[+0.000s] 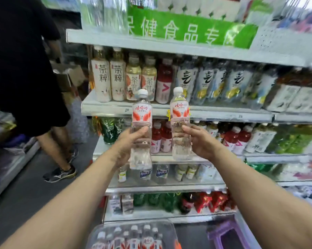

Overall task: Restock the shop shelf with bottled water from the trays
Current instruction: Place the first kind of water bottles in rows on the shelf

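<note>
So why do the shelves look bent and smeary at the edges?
Head view: wide-angle lens bows the shelf edges; right side and top smear, probably motion blur; left bottle in the left hand and right bottle in the right hand look crisp; light flat, no hard shadows.

Single head-worn view, facing forward and slightly down, close to drinks shelf, edges perhaps motion-blurred
</note>
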